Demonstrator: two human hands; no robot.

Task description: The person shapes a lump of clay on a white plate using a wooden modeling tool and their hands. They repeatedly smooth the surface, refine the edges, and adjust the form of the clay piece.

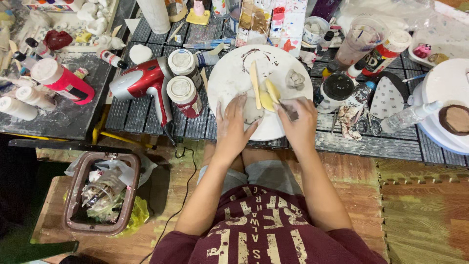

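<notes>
The person's left hand lies flat, fingers spread and grip open, pressing down on a flat piece of grey clay that rests near the front edge of a round white board on the slatted bench, apparently to keep it from sliding. The right hand has its grip closed around a small dark tool, tip angled toward the clay. Two pale wooden modelling sticks and a yellowish scraper lie just beside the clay, within easy reach. A spare grey lump sits apart; a red hairdryer lies left of the board.
</notes>
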